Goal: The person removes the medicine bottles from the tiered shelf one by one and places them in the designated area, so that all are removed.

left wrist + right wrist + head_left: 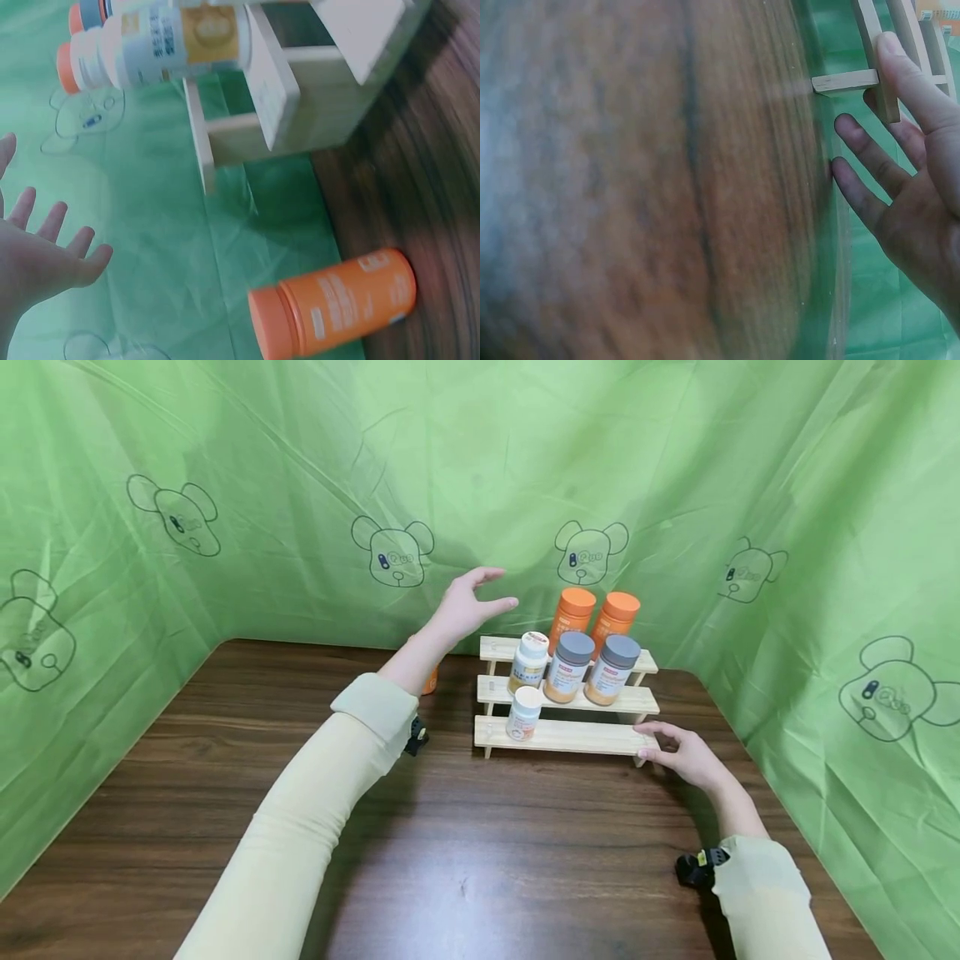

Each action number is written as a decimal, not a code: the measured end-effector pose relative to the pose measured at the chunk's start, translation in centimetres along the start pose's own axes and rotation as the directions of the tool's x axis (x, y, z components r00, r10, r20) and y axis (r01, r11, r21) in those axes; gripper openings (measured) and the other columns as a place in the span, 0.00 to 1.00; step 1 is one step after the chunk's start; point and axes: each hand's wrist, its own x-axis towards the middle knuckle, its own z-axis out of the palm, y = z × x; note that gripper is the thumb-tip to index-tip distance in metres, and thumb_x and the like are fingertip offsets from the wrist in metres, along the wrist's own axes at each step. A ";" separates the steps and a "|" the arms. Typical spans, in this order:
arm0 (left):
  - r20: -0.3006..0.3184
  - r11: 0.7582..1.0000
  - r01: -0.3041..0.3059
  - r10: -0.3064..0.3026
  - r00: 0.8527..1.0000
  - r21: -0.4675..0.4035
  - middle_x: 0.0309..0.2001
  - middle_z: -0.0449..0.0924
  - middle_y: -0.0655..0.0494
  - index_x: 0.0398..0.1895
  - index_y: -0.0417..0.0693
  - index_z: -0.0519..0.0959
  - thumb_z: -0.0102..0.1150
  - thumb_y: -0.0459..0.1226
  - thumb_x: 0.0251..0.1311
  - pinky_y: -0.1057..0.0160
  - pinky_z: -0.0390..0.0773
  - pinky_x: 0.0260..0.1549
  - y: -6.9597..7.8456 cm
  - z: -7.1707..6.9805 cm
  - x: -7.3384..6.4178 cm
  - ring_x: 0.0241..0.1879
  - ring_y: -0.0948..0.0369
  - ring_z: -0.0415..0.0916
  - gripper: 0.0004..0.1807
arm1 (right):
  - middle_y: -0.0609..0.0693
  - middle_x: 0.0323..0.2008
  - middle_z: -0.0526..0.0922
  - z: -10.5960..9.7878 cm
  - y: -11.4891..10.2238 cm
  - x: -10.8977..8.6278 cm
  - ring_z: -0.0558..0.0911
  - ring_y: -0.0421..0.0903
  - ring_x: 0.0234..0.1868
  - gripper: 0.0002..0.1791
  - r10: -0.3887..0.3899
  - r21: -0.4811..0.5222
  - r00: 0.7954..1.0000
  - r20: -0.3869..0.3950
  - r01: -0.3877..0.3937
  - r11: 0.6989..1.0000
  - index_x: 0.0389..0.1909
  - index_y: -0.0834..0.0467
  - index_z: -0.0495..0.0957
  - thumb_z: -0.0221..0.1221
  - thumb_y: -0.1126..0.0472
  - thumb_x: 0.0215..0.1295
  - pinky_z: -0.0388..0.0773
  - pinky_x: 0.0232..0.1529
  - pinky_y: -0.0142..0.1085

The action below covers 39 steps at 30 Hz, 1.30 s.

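Note:
A three-step wooden display rack stands on the table, holding several bottles. My right hand is at the right end of its lowest step; in the right wrist view the thumb and index finger pinch that end. Raised beside the rack's upper left end is my left hand, its fingers spread and nothing in them. Past my left forearm, an orange bottle stands on the table, mostly hidden in the head view.
Two orange bottles occupy the top step. On the middle step are two grey-capped bottles and a white bottle with a gold label. A small white bottle stands low on the left. Green cloth walls the table.

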 end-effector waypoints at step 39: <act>0.208 0.999 -0.048 0.051 0.977 -0.021 0.63 0.69 0.58 0.63 0.55 0.69 0.64 0.46 0.57 0.63 0.69 0.57 1.5 8.5 4.2 0.62 0.60 0.65 0.30 | 0.61 0.36 0.81 0.2 0.1 -0.6 0.76 0.45 0.25 0.24 0.011 0.046 1.000 0.000 -0.011 0.999 0.56 0.65 0.74 0.64 0.63 0.59 0.73 0.24 0.32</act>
